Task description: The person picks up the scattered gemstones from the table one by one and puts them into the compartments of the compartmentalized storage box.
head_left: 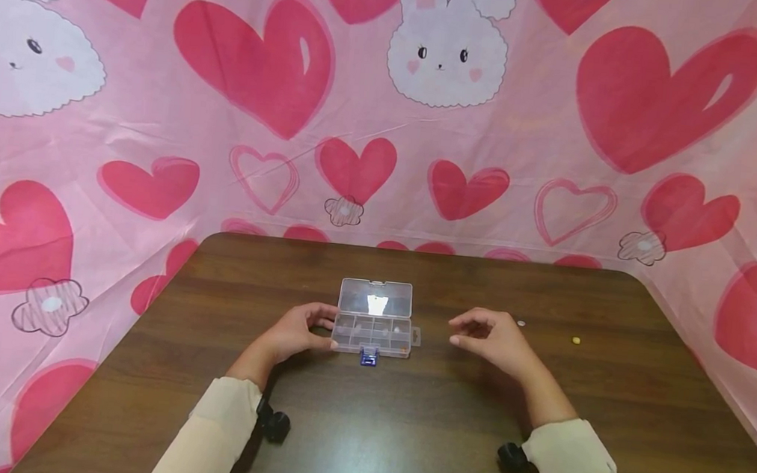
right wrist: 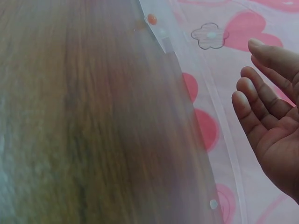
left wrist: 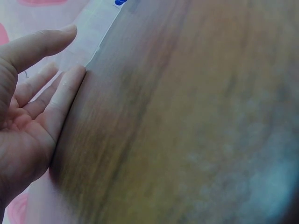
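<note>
A clear plastic compartment box [head_left: 371, 333] stands on the table with its transparent lid [head_left: 360, 295] raised at the back. My left hand [head_left: 299, 332] holds the box at its left end, thumb by the front corner and fingers toward the hinge side. In the left wrist view these fingers [left wrist: 65, 88] meet the box edge. A blue latch [head_left: 369, 357] hangs at the front. Small pale pieces lie in some compartments, and a small orange piece [right wrist: 152, 19] shows at the right end. My right hand [head_left: 492, 340] hovers right of the box, fingers loosely bent, holding nothing.
On the brown wooden table [head_left: 361, 430], a small yellow piece [head_left: 576, 341] lies to the right of my right hand. A small whitish piece [head_left: 521, 323] lies just behind that hand. A pink heart-patterned cloth [head_left: 389, 117] hangs around the table's back and sides.
</note>
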`<state>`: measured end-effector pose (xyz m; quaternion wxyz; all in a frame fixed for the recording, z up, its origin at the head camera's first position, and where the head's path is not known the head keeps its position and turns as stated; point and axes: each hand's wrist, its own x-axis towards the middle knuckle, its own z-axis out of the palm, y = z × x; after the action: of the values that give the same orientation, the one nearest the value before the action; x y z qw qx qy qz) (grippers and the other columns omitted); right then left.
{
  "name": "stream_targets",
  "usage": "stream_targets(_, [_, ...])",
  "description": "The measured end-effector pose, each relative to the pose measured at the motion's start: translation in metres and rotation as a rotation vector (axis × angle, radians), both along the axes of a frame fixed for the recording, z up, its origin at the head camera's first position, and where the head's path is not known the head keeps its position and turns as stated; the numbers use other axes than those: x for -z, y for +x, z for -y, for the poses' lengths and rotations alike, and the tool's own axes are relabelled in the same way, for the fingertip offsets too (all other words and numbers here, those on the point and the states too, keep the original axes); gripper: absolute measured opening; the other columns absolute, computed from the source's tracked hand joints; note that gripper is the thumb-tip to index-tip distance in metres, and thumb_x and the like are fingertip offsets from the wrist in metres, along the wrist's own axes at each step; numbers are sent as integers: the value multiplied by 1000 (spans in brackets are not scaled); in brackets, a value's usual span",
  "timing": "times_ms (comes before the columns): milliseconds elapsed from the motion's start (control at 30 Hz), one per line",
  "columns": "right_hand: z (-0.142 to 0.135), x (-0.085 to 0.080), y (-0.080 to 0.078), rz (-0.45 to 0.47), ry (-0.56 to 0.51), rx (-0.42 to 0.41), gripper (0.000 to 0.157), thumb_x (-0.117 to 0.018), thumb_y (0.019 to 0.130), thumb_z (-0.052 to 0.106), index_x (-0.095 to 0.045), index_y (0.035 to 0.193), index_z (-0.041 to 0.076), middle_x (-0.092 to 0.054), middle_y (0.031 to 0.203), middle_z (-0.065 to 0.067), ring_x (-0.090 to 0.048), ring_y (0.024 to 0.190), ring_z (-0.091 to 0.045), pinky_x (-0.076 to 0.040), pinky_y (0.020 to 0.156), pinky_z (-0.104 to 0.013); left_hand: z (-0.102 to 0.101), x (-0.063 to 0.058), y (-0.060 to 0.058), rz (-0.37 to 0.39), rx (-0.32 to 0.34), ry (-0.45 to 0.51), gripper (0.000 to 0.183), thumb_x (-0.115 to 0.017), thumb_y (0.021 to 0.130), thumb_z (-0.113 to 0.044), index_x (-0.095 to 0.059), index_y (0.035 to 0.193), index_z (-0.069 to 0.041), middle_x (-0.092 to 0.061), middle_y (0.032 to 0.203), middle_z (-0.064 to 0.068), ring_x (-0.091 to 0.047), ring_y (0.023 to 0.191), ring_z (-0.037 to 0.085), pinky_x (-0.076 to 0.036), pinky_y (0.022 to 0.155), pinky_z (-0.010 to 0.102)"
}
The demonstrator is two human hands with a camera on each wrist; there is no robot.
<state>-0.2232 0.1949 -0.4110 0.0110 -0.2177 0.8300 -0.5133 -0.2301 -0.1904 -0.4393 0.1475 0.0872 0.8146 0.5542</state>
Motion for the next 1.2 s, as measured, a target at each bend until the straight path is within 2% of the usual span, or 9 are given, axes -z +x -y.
stream_targets(267, [-7,0,2,16,-3,16,31,-81,81,16,-71,105,-1,-69,99,-19,-64,84,-19,-52,76,-28,0,-1,1,-6,-9,-10,58,-85,74,-10,-61,126,-9,-65,112,6,-59,103,24,-51,89,36])
stream_targets(367, [-7,-9,9,6,1,24,28,-80,81,10,-71,105,-1,-69,97,-18,-64,83,-19,-52,74,-29,0,0,1,-4,-9,-4,58,-85,74,-10,-60,126,-9,-65,112,6,-59,103,24,-51,90,36])
stream_targets(500, [-10,-11,12,9,-2,33,27,-80,80,5,-71,105,0,-69,97,-17,-64,83,-19,-53,73,-29,0,-1,1,-7,-6,-4,58,-85,75,-10,-60,127,-8,-65,112,6,-59,103,24,-51,89,36])
stream_targets(600, [-18,-1,6,11,-14,32,30,-81,80,10,-71,106,0,-68,99,-20,-64,83,-17,-53,73,-28,0,-1,1,-2,-8,-8,58,-85,75,-11,-60,127,-9,-65,112,6,-59,102,25,-51,89,37])
stream_targets(767, [-25,1,7,-2,-23,44,34,-82,80,16,-71,107,-1,-68,99,-21,-64,83,-17,-53,73,-27,1,0,1,2,-12,-14,58,-85,75,-12,-60,127,-10,-65,112,6,-59,103,24,-51,89,37])
stream_targets(1000, [-32,-3,9,-29,-22,62,27,-82,80,14,-73,103,6,-68,97,-20,-64,81,-16,-52,71,-26,0,1,0,-15,1,-3,58,-84,75,-9,-59,127,-5,-65,112,9,-60,102,24,-51,85,34])
stream_targets(1200, [-37,-4,10,-45,-6,72,26,-81,80,12,-73,104,3,-68,96,-19,-64,81,-15,-52,71,-25,-1,0,0,-24,4,3,60,-83,76,-5,-57,129,0,-65,114,12,-59,103,27,-51,84,34])
